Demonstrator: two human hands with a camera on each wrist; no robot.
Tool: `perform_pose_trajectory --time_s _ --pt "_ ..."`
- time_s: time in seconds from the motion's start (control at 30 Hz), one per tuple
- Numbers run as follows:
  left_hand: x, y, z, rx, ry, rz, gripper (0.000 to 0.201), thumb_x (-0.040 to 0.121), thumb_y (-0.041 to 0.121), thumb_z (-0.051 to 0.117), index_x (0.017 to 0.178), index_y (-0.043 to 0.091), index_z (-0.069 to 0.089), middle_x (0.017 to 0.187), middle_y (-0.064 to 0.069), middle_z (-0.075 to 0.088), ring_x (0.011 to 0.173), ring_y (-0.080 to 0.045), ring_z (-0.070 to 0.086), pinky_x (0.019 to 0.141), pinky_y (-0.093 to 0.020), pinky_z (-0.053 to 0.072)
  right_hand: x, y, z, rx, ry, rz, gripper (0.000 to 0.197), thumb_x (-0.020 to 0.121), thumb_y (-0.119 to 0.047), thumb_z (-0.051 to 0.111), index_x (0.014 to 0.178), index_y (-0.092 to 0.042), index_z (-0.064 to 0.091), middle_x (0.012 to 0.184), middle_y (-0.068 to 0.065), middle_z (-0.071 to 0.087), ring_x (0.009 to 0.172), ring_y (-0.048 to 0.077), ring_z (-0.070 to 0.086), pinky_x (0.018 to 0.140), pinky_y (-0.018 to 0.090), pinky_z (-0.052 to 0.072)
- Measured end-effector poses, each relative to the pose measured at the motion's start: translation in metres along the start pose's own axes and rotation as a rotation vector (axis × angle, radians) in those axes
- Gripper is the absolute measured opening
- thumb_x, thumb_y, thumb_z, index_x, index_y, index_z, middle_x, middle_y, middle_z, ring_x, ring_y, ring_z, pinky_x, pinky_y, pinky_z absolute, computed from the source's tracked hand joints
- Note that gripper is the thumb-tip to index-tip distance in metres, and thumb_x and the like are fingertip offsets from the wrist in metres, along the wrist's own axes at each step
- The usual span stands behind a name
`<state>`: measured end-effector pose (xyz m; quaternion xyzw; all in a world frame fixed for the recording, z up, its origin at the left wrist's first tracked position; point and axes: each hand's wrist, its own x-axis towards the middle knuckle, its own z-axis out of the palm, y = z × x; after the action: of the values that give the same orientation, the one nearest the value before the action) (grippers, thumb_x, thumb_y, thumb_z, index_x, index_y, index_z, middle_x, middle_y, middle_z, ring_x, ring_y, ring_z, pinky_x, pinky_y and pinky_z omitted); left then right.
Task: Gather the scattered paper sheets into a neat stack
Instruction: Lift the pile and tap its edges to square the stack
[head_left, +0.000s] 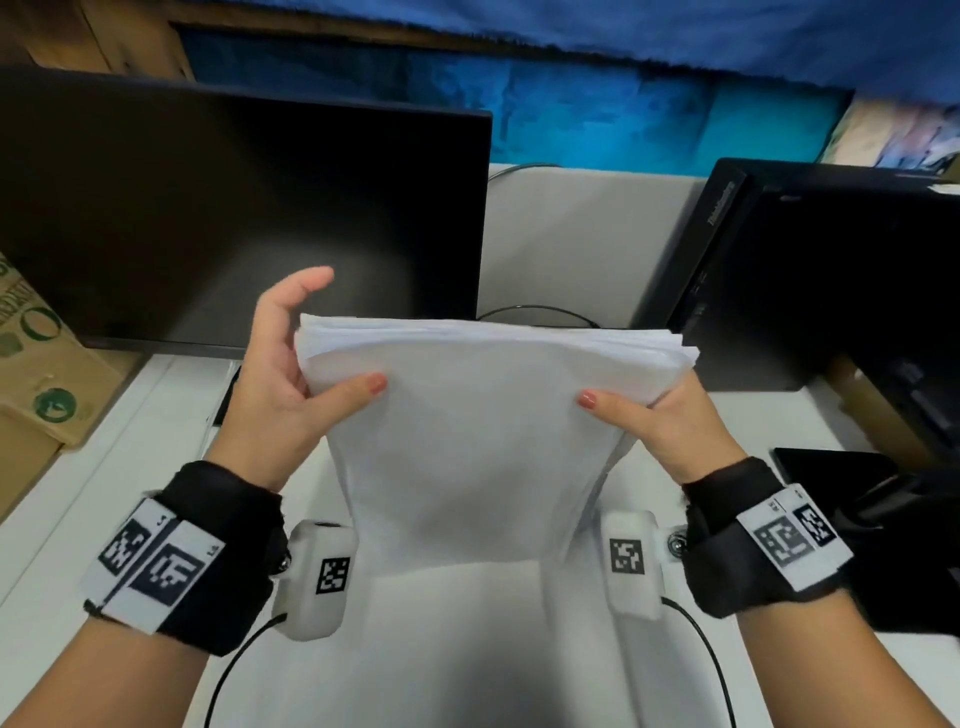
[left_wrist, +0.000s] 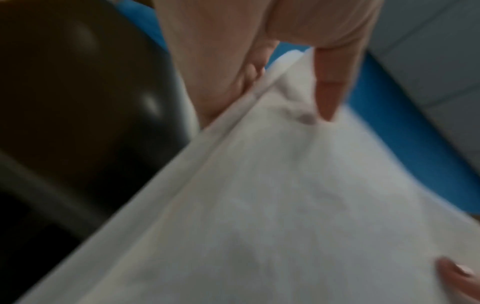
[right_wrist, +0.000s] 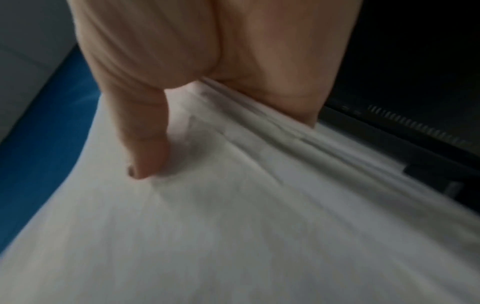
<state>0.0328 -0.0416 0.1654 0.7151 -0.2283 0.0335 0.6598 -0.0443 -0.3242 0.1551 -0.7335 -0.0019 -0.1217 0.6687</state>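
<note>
A stack of white paper sheets (head_left: 478, 441) stands upright on its lower edge above the white desk (head_left: 130, 467), its top edges slightly uneven. My left hand (head_left: 291, 374) holds the stack's left side, thumb on the front face, fingers behind; the index finger is raised free. My right hand (head_left: 670, 415) pinches the right side, thumb on the front, fingers hidden behind. In the left wrist view the thumb presses the paper (left_wrist: 285, 205), and my left hand (left_wrist: 259, 82) grips its edge. The right wrist view shows my right hand (right_wrist: 207, 102) with its thumb on the paper (right_wrist: 233, 236).
A dark monitor (head_left: 234, 218) stands behind at the left and a black computer case (head_left: 810, 270) at the right. A cardboard box (head_left: 36, 364) sits at the far left. A black device (head_left: 857, 478) lies by my right wrist. Cables run along the desk.
</note>
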Motion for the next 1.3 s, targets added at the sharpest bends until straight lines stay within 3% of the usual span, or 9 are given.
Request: perform_pose_trajectory --time_s 0.07,0.2,0.37,0.5,0.8,0.93,1.03,1.17,1.3 --pt "-0.001 -0.011 0.003 -0.047 -0.050 -0.084 0.082 0.049 0.030 0.079 0.123 0.040 0.043 0.111 0.014 0.062 0.100 0.001 0.061 0.080 -0.017 0.053 -0.001 0.003 0.007 0.036 0.047 -0.045 0.038 0.065 -0.010 0.075 0.101 -0.019 0.066 0.093 -0.009 0.075 0.096 0.013 0.069 0.085 0.031 0.055" --pt "-0.006 -0.012 0.020 -0.106 0.032 -0.109 0.049 0.055 0.025 0.081 0.100 0.034 0.065 0.097 0.014 0.073 0.094 -0.007 0.068 0.075 -0.020 0.055 -0.004 -0.001 0.013 0.102 0.105 -0.108 0.035 0.066 -0.006 0.076 0.097 -0.020 0.066 0.090 -0.009 0.075 0.090 0.012 0.070 0.075 0.024 0.055" --pt "-0.010 -0.015 0.014 -0.134 0.043 -0.120 0.059 0.048 0.031 0.081 0.105 0.025 0.066 0.103 0.004 0.073 0.097 -0.012 0.068 0.077 -0.023 0.055 -0.012 -0.002 0.005 0.101 0.112 -0.094 0.067 0.044 -0.045 0.087 0.103 -0.022 0.064 0.100 -0.002 0.074 0.100 0.018 0.068 0.080 0.027 0.055" --pt "-0.021 -0.018 0.031 -0.138 0.052 -0.127 0.044 0.052 0.016 0.082 0.093 0.027 0.069 0.093 0.011 0.075 0.089 -0.008 0.070 0.075 -0.022 0.056 -0.014 0.007 0.018 0.128 0.170 -0.085 0.047 0.051 -0.015 0.084 0.094 -0.020 0.068 0.089 -0.009 0.076 0.089 0.011 0.070 0.076 0.024 0.055" --pt "-0.022 0.002 0.033 0.043 0.114 0.086 0.075 0.051 0.018 0.087 0.113 0.029 0.047 0.103 0.023 0.056 0.097 0.017 0.055 0.078 -0.004 0.044 -0.021 -0.009 0.020 0.022 0.172 -0.192 0.059 0.053 -0.015 0.081 0.106 -0.020 0.056 0.090 -0.025 0.067 0.088 -0.003 0.065 0.073 0.014 0.051" --pt "-0.018 -0.005 0.027 -0.022 0.134 -0.028 0.076 0.048 0.030 0.083 0.116 0.026 0.051 0.106 0.023 0.058 0.097 0.011 0.058 0.078 -0.010 0.049 -0.020 -0.006 0.020 0.106 0.251 -0.158 0.057 0.054 -0.015 0.081 0.105 -0.023 0.058 0.096 -0.008 0.067 0.087 0.003 0.066 0.071 0.019 0.053" --pt "-0.021 -0.013 0.031 -0.064 0.096 -0.101 0.078 0.046 0.036 0.083 0.117 0.013 0.058 0.111 0.006 0.068 0.101 -0.008 0.066 0.088 -0.029 0.054 -0.020 -0.001 0.024 0.105 0.247 -0.094 0.067 0.054 -0.016 0.082 0.115 -0.005 0.057 0.105 0.006 0.069 0.094 0.013 0.068 0.077 0.024 0.054" --pt "-0.021 -0.015 0.032 -0.074 0.151 -0.118 0.081 0.047 0.036 0.082 0.120 0.011 0.056 0.114 -0.004 0.067 0.103 -0.015 0.066 0.082 -0.025 0.056 -0.022 0.003 0.027 0.113 0.280 -0.093 0.064 0.055 -0.017 0.081 0.114 -0.002 0.058 0.103 0.004 0.070 0.093 0.013 0.069 0.074 0.021 0.053" --pt "-0.027 0.001 0.035 0.050 0.269 0.042 0.091 0.052 0.017 0.087 0.126 0.028 0.036 0.118 0.013 0.050 0.107 0.007 0.053 0.091 -0.018 0.048 -0.029 -0.003 0.031 -0.019 0.404 -0.181 0.082 0.059 -0.011 0.078 0.130 -0.019 0.038 0.117 -0.013 0.055 0.106 0.004 0.059 0.085 0.020 0.051"
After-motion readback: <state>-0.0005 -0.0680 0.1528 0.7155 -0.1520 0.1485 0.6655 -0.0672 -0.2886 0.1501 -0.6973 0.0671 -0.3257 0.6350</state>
